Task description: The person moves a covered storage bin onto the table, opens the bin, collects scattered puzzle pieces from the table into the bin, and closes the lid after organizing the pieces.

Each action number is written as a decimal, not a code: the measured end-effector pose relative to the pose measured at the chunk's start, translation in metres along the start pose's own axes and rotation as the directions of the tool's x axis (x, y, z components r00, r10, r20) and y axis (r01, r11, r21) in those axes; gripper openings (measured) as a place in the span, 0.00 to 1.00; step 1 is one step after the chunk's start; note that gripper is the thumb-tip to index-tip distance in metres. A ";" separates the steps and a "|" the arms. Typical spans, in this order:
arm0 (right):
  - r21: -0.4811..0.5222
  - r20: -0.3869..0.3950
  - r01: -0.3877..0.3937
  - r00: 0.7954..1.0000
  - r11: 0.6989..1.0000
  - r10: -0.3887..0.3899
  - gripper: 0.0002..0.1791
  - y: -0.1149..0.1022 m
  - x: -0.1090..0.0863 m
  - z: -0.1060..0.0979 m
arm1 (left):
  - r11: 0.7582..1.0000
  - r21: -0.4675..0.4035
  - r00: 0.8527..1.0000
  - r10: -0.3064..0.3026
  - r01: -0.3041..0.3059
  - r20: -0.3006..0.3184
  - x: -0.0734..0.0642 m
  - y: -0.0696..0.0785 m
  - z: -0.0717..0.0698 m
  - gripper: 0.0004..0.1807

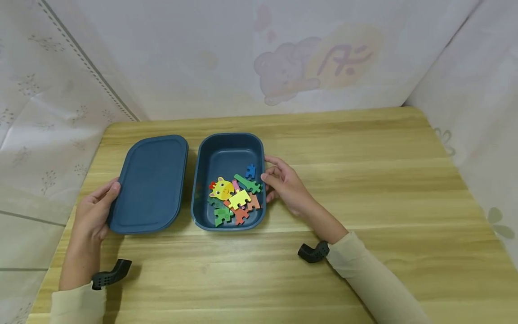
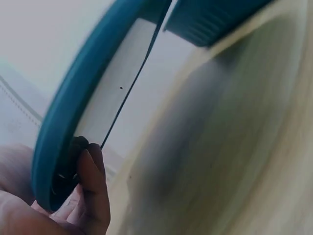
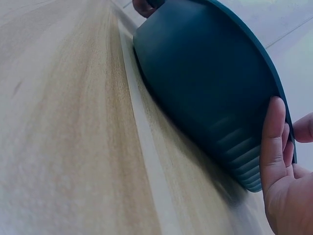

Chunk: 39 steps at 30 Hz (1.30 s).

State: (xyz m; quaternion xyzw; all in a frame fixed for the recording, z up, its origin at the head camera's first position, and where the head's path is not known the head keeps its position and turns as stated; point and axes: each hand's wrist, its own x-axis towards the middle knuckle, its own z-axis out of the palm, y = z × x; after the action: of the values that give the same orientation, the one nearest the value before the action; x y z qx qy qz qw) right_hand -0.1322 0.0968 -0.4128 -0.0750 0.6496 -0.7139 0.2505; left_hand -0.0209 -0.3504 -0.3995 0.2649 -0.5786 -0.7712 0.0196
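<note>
My left hand grips the left edge of a dark blue lid, thumb on top and fingers curled beneath. In the left wrist view the lid is raised over the table, its shadow below. Beside it sits a dark blue plastic box, open at the top. My right hand pinches the box's right rim, thumb at the rim and fingers along the outer wall. Inside the box lie loose jigsaw pieces: a yellow giraffe head, a yellow piece, a blue piece and several green and orange ones.
The wooden table reaches well past the box on the right. A pale printed cloth hangs behind the table and along both sides. Black wrist cameras sit on the left wrist and the right wrist.
</note>
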 end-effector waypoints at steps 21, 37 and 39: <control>-0.017 -0.043 0.022 0.999 1.000 -0.023 0.34 0.000 0.006 0.006 | 0.998 0.038 0.986 0.050 -0.057 0.161 -0.015 0.001 0.044 0.10; -0.022 -0.078 0.024 0.997 0.999 -0.026 0.31 -0.002 0.004 0.004 | 0.932 0.339 0.988 0.092 -0.128 0.121 -0.022 -0.012 0.091 0.36; -0.013 -0.085 0.020 0.996 1.000 -0.021 0.30 -0.002 0.003 0.004 | 0.914 0.377 0.985 0.109 -0.153 0.137 -0.022 -0.011 0.094 0.37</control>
State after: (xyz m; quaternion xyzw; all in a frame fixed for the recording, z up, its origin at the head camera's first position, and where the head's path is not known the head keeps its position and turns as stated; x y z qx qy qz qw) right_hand -0.1336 0.0918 -0.4110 -0.0526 0.6633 -0.7149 0.2147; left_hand -0.0398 -0.2564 -0.3831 0.1801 -0.7356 -0.6529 -0.0138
